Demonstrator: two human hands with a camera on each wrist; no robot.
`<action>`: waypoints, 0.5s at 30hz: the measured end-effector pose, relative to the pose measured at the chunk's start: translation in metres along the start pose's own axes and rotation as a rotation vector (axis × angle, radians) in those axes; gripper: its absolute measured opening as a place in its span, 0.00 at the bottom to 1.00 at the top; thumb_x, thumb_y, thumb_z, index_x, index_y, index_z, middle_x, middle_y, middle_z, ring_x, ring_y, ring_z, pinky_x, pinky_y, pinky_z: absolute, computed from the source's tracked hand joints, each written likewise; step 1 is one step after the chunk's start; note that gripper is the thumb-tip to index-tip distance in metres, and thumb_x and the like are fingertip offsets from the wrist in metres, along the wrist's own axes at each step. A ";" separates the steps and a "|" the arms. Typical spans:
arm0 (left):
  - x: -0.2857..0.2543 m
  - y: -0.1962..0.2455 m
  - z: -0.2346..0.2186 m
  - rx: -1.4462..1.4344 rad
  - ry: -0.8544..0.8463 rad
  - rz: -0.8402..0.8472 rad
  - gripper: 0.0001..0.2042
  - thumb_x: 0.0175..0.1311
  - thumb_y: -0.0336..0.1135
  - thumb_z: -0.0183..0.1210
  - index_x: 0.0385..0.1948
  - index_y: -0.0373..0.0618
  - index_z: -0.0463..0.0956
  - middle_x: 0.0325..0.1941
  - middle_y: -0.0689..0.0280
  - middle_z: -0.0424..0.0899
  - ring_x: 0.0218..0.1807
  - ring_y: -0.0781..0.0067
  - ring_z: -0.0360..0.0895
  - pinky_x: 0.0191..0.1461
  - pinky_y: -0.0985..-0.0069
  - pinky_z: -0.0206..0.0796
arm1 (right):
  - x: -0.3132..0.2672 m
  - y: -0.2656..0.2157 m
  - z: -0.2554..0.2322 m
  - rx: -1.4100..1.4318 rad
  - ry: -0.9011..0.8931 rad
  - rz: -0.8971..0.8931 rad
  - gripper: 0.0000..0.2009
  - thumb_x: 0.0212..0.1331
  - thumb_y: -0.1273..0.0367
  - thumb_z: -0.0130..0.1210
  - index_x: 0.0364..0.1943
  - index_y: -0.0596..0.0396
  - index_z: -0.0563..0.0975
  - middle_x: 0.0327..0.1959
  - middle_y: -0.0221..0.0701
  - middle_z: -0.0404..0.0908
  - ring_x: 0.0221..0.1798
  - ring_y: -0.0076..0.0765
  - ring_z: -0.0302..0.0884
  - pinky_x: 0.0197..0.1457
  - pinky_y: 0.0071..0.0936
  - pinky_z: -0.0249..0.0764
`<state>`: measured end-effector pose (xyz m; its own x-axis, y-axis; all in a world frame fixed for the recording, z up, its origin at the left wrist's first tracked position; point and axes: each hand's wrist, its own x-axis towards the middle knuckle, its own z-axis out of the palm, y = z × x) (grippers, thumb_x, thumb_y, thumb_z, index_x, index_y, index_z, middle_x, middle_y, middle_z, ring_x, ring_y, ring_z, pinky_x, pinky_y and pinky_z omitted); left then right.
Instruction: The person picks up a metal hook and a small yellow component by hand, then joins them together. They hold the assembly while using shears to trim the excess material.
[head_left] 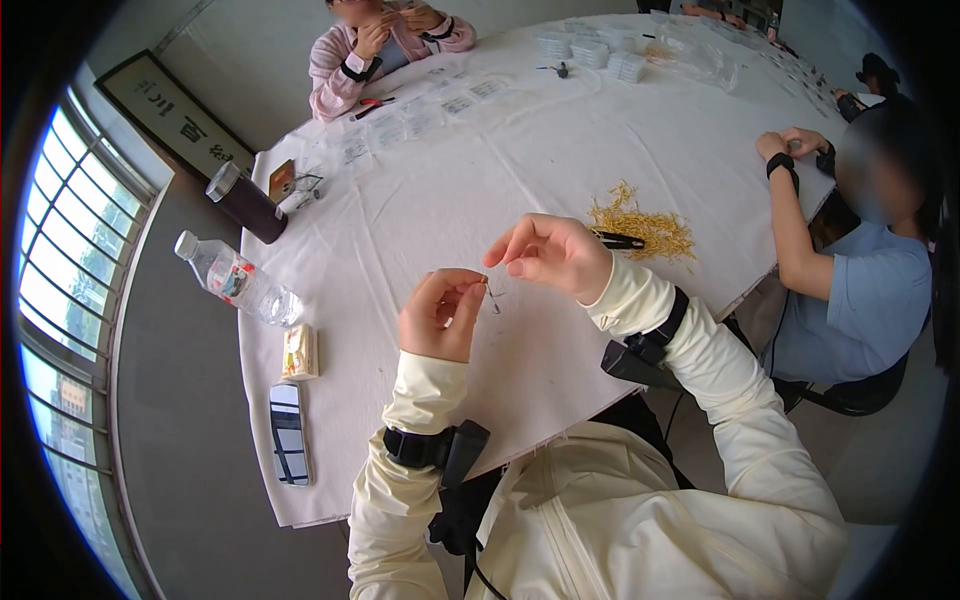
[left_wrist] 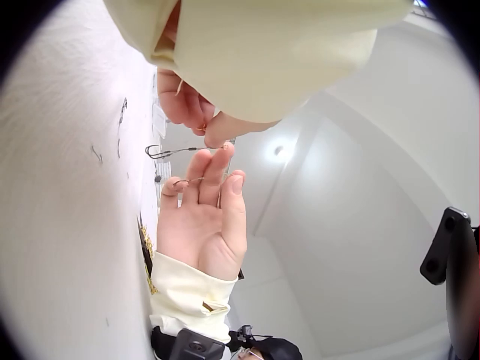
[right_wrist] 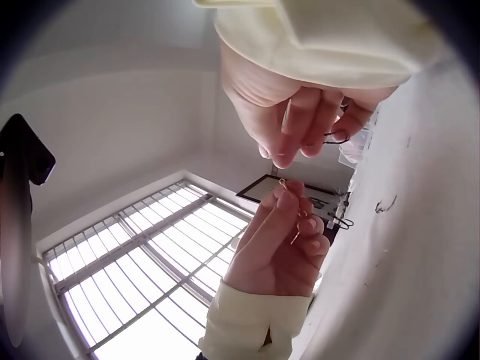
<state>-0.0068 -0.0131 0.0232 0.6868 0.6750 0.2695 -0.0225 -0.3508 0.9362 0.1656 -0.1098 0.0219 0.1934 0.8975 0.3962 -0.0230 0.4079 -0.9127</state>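
In the head view my left hand (head_left: 441,312) pinches a tiny golden wire piece (right_wrist: 283,182) between thumb and forefinger. A dark fishing hook (left_wrist: 156,153) hangs close below those fingertips on a short dark shank. Another golden bit (right_wrist: 296,234) shows by its curled lower fingers. My right hand (head_left: 556,256) is raised just beside the left, thumb and forefinger apart and mostly straight. Its bent little finger holds a second fishing hook (right_wrist: 338,137) against the hand. More dark hooks (right_wrist: 385,204) lie on the white tablecloth (head_left: 400,200) beneath.
A pile of golden wire pieces (head_left: 640,225) with black tweezers (head_left: 618,240) lies right of my hands. Along the left edge are a bottle (head_left: 240,280), flask (head_left: 246,202), tissue pack (head_left: 300,352) and phone (head_left: 290,435). People sit across and at right; clear trays (head_left: 590,52) stand far back.
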 end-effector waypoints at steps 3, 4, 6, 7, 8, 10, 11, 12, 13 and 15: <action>0.000 0.001 0.001 0.006 -0.004 -0.003 0.03 0.62 0.26 0.58 0.35 0.38 0.78 0.33 0.67 0.79 0.32 0.82 0.75 0.37 0.85 0.68 | -0.001 -0.003 -0.003 -0.033 -0.025 0.038 0.05 0.59 0.71 0.57 0.36 0.55 0.76 0.36 0.27 0.80 0.41 0.21 0.76 0.46 0.22 0.70; 0.000 0.001 0.001 0.010 -0.006 -0.003 0.03 0.62 0.26 0.58 0.35 0.38 0.78 0.33 0.67 0.79 0.32 0.82 0.76 0.38 0.85 0.68 | -0.001 -0.003 -0.004 -0.118 -0.041 0.065 0.05 0.59 0.70 0.57 0.36 0.55 0.76 0.36 0.26 0.80 0.40 0.20 0.75 0.44 0.21 0.69; 0.000 0.002 0.000 0.013 -0.008 0.000 0.03 0.62 0.25 0.58 0.35 0.38 0.78 0.33 0.67 0.79 0.32 0.82 0.76 0.38 0.84 0.68 | -0.001 0.000 -0.005 -0.165 -0.058 0.042 0.07 0.58 0.69 0.58 0.37 0.54 0.75 0.36 0.25 0.80 0.39 0.20 0.75 0.44 0.21 0.68; 0.000 0.002 0.000 0.017 -0.010 0.002 0.03 0.62 0.25 0.58 0.35 0.38 0.78 0.33 0.67 0.79 0.33 0.81 0.76 0.38 0.84 0.69 | 0.000 0.001 -0.005 -0.212 -0.076 0.020 0.08 0.57 0.68 0.59 0.39 0.54 0.75 0.35 0.25 0.81 0.39 0.19 0.75 0.44 0.21 0.67; 0.000 0.001 0.000 0.017 -0.011 0.002 0.03 0.62 0.25 0.58 0.35 0.38 0.78 0.33 0.67 0.79 0.33 0.81 0.76 0.38 0.84 0.69 | 0.000 0.001 -0.003 -0.212 -0.075 0.020 0.08 0.57 0.68 0.59 0.39 0.54 0.75 0.35 0.25 0.81 0.39 0.19 0.75 0.44 0.21 0.67; 0.000 -0.001 0.001 -0.009 -0.016 0.022 0.03 0.61 0.24 0.58 0.35 0.37 0.78 0.34 0.66 0.78 0.33 0.80 0.77 0.38 0.83 0.70 | -0.001 0.000 0.000 -0.331 -0.030 -0.018 0.12 0.54 0.69 0.60 0.41 0.53 0.73 0.33 0.23 0.81 0.36 0.19 0.74 0.44 0.21 0.66; 0.000 0.000 0.001 -0.008 -0.016 0.022 0.03 0.61 0.24 0.58 0.35 0.37 0.78 0.34 0.66 0.78 0.33 0.80 0.77 0.38 0.83 0.70 | -0.001 -0.001 0.001 -0.330 -0.030 -0.018 0.12 0.54 0.69 0.60 0.41 0.53 0.73 0.33 0.23 0.81 0.36 0.19 0.74 0.44 0.21 0.66; -0.001 0.002 0.002 -0.019 -0.022 0.019 0.04 0.61 0.24 0.58 0.35 0.37 0.78 0.35 0.65 0.78 0.33 0.80 0.77 0.38 0.83 0.70 | -0.002 -0.002 0.001 -0.372 -0.010 -0.014 0.13 0.53 0.68 0.61 0.41 0.52 0.73 0.32 0.22 0.82 0.36 0.19 0.74 0.43 0.22 0.65; -0.001 0.003 0.003 -0.031 -0.028 0.015 0.04 0.61 0.24 0.58 0.35 0.36 0.78 0.35 0.65 0.78 0.32 0.80 0.77 0.37 0.83 0.71 | -0.002 -0.004 0.001 -0.414 0.011 -0.011 0.14 0.52 0.68 0.62 0.41 0.51 0.72 0.30 0.22 0.82 0.36 0.19 0.74 0.43 0.22 0.65; -0.002 0.004 0.004 -0.025 -0.028 0.017 0.04 0.61 0.24 0.58 0.36 0.36 0.78 0.35 0.65 0.78 0.32 0.80 0.77 0.37 0.83 0.71 | -0.002 -0.005 0.002 -0.423 0.011 -0.004 0.14 0.52 0.69 0.63 0.41 0.51 0.72 0.30 0.21 0.82 0.36 0.18 0.74 0.43 0.23 0.65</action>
<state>-0.0055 -0.0182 0.0259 0.7062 0.6506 0.2795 -0.0525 -0.3455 0.9369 0.1636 -0.1132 0.0257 0.2029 0.8935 0.4007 0.3823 0.3044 -0.8725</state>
